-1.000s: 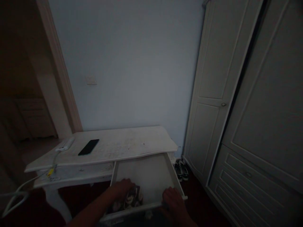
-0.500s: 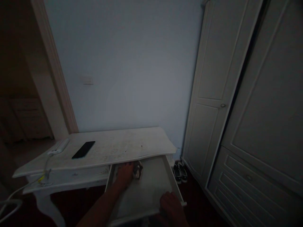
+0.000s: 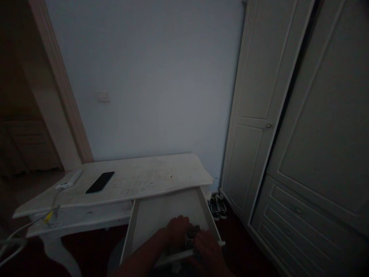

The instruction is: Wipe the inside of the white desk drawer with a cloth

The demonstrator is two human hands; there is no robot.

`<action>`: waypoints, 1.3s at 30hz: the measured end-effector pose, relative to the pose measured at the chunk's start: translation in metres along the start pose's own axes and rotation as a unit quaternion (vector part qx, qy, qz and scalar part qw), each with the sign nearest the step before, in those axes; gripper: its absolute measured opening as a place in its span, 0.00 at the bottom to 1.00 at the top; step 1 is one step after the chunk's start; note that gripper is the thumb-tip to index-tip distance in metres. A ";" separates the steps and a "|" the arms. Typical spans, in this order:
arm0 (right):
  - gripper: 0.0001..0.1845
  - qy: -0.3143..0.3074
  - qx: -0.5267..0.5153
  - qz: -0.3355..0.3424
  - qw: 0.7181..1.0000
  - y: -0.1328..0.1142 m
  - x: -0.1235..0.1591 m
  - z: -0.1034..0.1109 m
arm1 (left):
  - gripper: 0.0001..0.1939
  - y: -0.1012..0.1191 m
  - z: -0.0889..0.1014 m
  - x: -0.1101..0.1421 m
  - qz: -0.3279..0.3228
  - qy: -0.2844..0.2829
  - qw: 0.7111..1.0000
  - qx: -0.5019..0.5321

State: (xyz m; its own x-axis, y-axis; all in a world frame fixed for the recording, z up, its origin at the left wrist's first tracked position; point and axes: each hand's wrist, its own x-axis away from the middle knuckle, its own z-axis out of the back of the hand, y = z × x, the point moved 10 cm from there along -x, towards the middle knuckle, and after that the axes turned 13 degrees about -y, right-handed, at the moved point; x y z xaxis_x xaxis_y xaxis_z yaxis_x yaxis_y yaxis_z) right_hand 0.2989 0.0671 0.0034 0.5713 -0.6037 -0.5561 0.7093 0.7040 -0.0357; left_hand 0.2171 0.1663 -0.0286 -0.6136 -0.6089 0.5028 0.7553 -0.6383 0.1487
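Note:
A crumpled patterned cloth (image 3: pixel 191 235) lies in the front right part of a pulled-out white drawer (image 3: pixel 161 209). My left hand (image 3: pixel 178 230) is closed on it, reaching in over the drawer's left side, with part of the cloth hidden under the fingers. Right beside the cloth, my right hand (image 3: pixel 206 246) has its fingers curled over the drawer's front edge near the right corner. The cloth appears to meet its fingertips, though the dim light makes this hard to tell.
The drawer belongs to a worn white desk (image 3: pixel 138 173). On its top lie a black phone (image 3: pixel 100 182) and a white power strip (image 3: pixel 69 179) with a cable. Shoes (image 3: pixel 217 207) stand on the floor before a wardrobe (image 3: pixel 250 154) at the right.
My left hand has moved the cloth from the drawer's front left to its back left, then forward and right, close to my right hand. My right hand stays at the drawer's front edge.

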 end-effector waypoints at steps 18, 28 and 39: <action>0.15 -0.041 -0.034 0.003 0.999 -0.012 -0.009 0.010 | 0.35 -0.144 0.028 0.098 0.288 0.128 0.949 0.008; 0.16 -0.049 -0.039 0.027 0.998 -0.010 -0.007 -0.004 | 0.31 -0.062 0.054 0.001 0.195 0.160 0.967 0.048; 0.18 0.044 -0.011 0.058 0.997 -0.001 0.002 -0.015 | 0.34 -0.013 0.009 0.005 0.006 0.084 0.996 0.007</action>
State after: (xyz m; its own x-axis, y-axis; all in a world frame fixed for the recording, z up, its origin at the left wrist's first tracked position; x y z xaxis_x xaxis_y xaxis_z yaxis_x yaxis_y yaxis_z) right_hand 0.2934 0.0710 -0.0102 0.6096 -0.4832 -0.6284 0.6305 0.7760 0.0150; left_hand 0.2062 0.1759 -0.0206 -0.6330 -0.6883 0.3545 0.7657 -0.6241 0.1556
